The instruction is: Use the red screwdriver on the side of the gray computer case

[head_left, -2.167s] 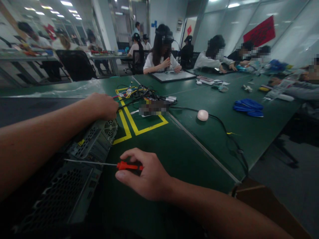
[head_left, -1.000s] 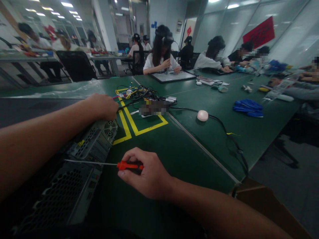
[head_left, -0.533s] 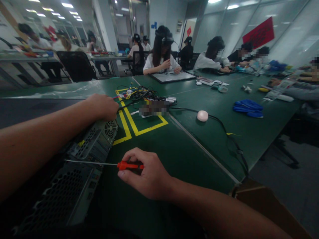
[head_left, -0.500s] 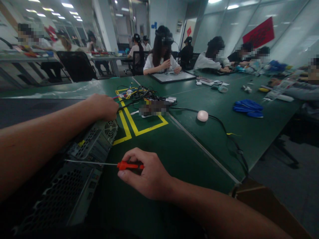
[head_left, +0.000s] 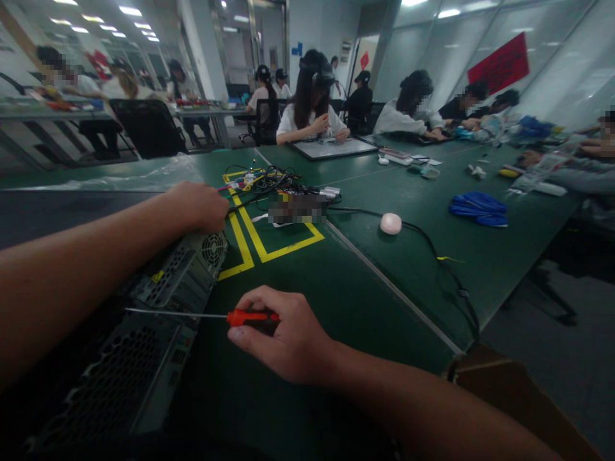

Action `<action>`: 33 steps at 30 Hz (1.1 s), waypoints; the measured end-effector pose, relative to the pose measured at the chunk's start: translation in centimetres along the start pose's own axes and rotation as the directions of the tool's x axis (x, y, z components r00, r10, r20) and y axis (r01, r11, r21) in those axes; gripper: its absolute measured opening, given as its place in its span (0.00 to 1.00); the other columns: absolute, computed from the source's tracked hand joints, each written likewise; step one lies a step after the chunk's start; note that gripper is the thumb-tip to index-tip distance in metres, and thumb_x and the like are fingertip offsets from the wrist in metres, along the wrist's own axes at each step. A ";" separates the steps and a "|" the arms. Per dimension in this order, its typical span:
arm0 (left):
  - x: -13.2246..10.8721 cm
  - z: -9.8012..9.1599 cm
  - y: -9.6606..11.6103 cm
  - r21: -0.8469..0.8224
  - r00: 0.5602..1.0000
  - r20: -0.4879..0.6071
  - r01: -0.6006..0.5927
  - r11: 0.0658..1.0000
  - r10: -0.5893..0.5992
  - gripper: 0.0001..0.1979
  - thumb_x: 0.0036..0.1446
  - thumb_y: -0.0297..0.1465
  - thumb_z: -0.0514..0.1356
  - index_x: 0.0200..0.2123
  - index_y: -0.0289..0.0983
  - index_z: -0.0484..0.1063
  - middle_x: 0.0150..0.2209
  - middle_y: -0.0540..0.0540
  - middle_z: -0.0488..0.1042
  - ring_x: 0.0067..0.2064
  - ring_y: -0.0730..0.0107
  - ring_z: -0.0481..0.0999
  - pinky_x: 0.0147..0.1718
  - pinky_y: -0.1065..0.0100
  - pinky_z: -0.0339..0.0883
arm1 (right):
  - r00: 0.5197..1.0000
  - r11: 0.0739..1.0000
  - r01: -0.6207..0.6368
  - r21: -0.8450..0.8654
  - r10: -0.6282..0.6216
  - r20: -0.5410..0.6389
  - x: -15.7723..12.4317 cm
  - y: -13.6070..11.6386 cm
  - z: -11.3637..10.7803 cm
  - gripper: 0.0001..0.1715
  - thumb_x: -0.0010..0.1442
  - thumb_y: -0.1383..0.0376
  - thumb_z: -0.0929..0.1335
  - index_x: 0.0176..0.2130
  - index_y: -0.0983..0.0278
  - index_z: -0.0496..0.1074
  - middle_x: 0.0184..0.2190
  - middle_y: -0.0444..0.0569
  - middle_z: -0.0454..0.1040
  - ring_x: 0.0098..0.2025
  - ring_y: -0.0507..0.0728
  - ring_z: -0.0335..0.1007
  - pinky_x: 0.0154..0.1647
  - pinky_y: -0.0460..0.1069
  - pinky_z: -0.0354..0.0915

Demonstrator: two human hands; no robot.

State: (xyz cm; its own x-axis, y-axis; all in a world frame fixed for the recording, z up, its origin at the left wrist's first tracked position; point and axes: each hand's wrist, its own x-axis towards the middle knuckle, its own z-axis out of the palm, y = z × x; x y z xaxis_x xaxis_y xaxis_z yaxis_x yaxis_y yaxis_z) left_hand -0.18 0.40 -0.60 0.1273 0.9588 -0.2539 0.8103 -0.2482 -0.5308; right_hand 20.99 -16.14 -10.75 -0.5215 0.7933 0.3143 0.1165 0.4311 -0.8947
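My right hand (head_left: 288, 333) is closed around the orange and black handle of a screwdriver (head_left: 235, 318). Its long thin shaft points left, and the tip lies over the back of a metal computer case (head_left: 163, 378), by the join between a honeycomb vent and the port panel. Whether the tip touches a screw, I cannot make out. On the far corner of the case, above the round fan grille (head_left: 213, 248), my left hand (head_left: 204, 206) rests with its fingers bent down over the edge. Those fingertips are hidden. The case lies at the left, partly in shadow.
Beyond the case, a tangle of cables (head_left: 273, 182) lies on the green table (head_left: 384, 288) by yellow tape marks. A pink rounded object (head_left: 391, 223), a black cable (head_left: 432, 246) and a blue bundle (head_left: 478, 208) are to the right. Several people sit farther back.
My right hand and the screwdriver handle have shifted very slightly to the right. My left hand and the case stay put. Far back, a standing person has come into view near the doorway.
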 end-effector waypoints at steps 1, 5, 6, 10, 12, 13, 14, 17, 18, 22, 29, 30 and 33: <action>0.0 -0.1 0.0 0.006 1.000 0.005 -0.002 1.000 0.002 0.26 0.69 0.31 0.53 0.59 0.32 0.85 0.60 0.26 0.84 0.61 0.36 0.83 0.55 0.44 0.78 | 1.000 1.000 0.006 0.009 -0.006 -0.002 0.0 0.0 0.0 0.12 0.67 0.57 0.76 0.46 0.62 0.81 0.38 0.46 0.84 0.36 0.55 0.78 0.42 0.49 0.72; -0.1 -0.1 0.0 0.002 1.000 0.005 -0.005 1.000 0.005 0.25 0.69 0.31 0.52 0.58 0.31 0.85 0.61 0.26 0.83 0.63 0.34 0.82 0.56 0.43 0.78 | 1.000 1.000 0.015 0.016 -0.015 -0.004 0.1 0.1 -0.1 0.13 0.71 0.56 0.74 0.45 0.63 0.83 0.37 0.48 0.83 0.36 0.55 0.77 0.42 0.50 0.71; 0.0 -0.1 0.0 -0.001 1.000 0.002 -0.007 1.000 0.007 0.25 0.69 0.31 0.52 0.58 0.31 0.85 0.61 0.26 0.84 0.63 0.34 0.82 0.56 0.43 0.78 | 1.000 1.000 0.019 0.009 -0.019 0.001 0.1 0.1 -0.1 0.14 0.72 0.55 0.73 0.44 0.63 0.83 0.37 0.48 0.82 0.36 0.55 0.77 0.41 0.50 0.70; 0.1 0.2 -0.1 0.002 1.000 -0.005 -0.012 1.000 0.012 0.25 0.69 0.31 0.52 0.57 0.32 0.86 0.60 0.26 0.84 0.62 0.35 0.83 0.56 0.42 0.78 | 0.999 1.000 0.007 0.011 -0.007 0.036 0.1 0.2 0.1 0.16 0.75 0.55 0.70 0.44 0.64 0.82 0.35 0.47 0.81 0.35 0.54 0.75 0.40 0.49 0.69; 0.1 0.2 -0.1 -0.004 1.000 -0.011 -0.012 1.000 0.012 0.25 0.69 0.31 0.52 0.58 0.32 0.85 0.61 0.25 0.84 0.62 0.35 0.82 0.56 0.42 0.78 | 0.999 0.999 -0.033 0.043 0.031 0.041 0.0 0.1 0.2 0.14 0.73 0.54 0.72 0.48 0.63 0.81 0.34 0.45 0.79 0.33 0.53 0.73 0.36 0.47 0.68; 0.1 0.2 -0.1 -0.005 1.000 -0.010 -0.011 1.000 0.011 0.25 0.69 0.31 0.52 0.58 0.32 0.85 0.60 0.25 0.84 0.62 0.35 0.82 0.56 0.41 0.78 | 0.998 0.997 -0.052 0.059 0.050 0.041 0.0 0.1 0.3 0.15 0.71 0.54 0.74 0.50 0.62 0.80 0.33 0.43 0.78 0.31 0.53 0.72 0.35 0.47 0.68; 0.1 0.2 -0.1 -0.005 1.000 -0.008 -0.010 1.000 0.010 0.25 0.69 0.31 0.53 0.58 0.32 0.86 0.60 0.25 0.84 0.62 0.35 0.82 0.56 0.42 0.78 | 0.997 0.996 -0.062 0.070 0.060 0.038 0.0 0.1 0.3 0.17 0.68 0.54 0.77 0.50 0.62 0.79 0.32 0.42 0.77 0.30 0.52 0.71 0.34 0.46 0.67; 0.1 0.2 -0.1 0.003 1.000 -0.004 -0.014 1.000 0.014 0.25 0.69 0.30 0.53 0.57 0.32 0.86 0.59 0.26 0.85 0.62 0.35 0.83 0.56 0.43 0.78 | 0.999 0.996 -0.041 0.075 0.039 0.026 0.0 0.2 0.3 0.18 0.64 0.55 0.79 0.47 0.61 0.77 0.31 0.39 0.75 0.28 0.51 0.68 0.34 0.46 0.67; 0.1 0.2 -0.1 0.006 1.000 -0.004 -0.016 1.000 0.016 0.25 0.69 0.30 0.53 0.57 0.32 0.86 0.59 0.26 0.85 0.62 0.35 0.83 0.56 0.43 0.78 | 0.999 0.997 -0.025 0.073 0.023 0.025 0.0 0.2 0.3 0.16 0.64 0.56 0.79 0.46 0.61 0.76 0.31 0.39 0.74 0.28 0.51 0.68 0.35 0.46 0.67; 0.0 0.1 0.0 0.011 1.000 -0.006 -0.008 1.000 0.009 0.25 0.69 0.30 0.53 0.58 0.32 0.86 0.58 0.26 0.85 0.62 0.35 0.83 0.56 0.43 0.78 | 1.000 0.999 0.010 0.053 -0.010 0.015 0.1 0.3 0.2 0.12 0.66 0.58 0.76 0.45 0.61 0.76 0.31 0.40 0.75 0.28 0.51 0.68 0.37 0.47 0.69; 0.1 0.2 0.0 -0.013 1.000 -0.015 0.003 1.000 -0.003 0.25 0.69 0.30 0.53 0.58 0.30 0.85 0.59 0.25 0.84 0.62 0.34 0.83 0.56 0.42 0.78 | 1.000 0.999 -0.002 0.047 0.001 0.015 0.0 0.2 0.2 0.13 0.66 0.57 0.76 0.46 0.61 0.77 0.32 0.42 0.77 0.29 0.52 0.69 0.38 0.48 0.70; 0.1 0.2 0.0 -0.012 1.000 -0.015 0.000 1.000 0.000 0.25 0.69 0.30 0.53 0.58 0.30 0.86 0.59 0.24 0.84 0.62 0.34 0.83 0.56 0.42 0.78 | 1.000 0.999 -0.004 0.051 0.003 0.014 0.0 0.2 0.2 0.13 0.66 0.58 0.76 0.46 0.61 0.77 0.31 0.41 0.77 0.29 0.52 0.69 0.38 0.48 0.70; 0.1 0.2 0.0 -0.010 1.000 -0.009 -0.010 1.000 0.010 0.24 0.69 0.29 0.54 0.58 0.31 0.86 0.59 0.24 0.84 0.62 0.33 0.82 0.57 0.41 0.77 | 1.000 0.998 -0.001 0.058 0.000 0.011 0.0 0.2 0.2 0.12 0.66 0.58 0.76 0.46 0.61 0.77 0.31 0.41 0.77 0.29 0.51 0.69 0.38 0.48 0.70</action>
State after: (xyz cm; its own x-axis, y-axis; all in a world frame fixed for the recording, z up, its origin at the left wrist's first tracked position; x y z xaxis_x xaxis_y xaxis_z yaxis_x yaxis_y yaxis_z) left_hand -0.33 0.52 -0.80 0.1403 0.9576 -0.2518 0.8145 -0.2562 -0.5205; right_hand 20.83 -16.16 -10.99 -0.5305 0.7888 0.3106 0.0680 0.4048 -0.9119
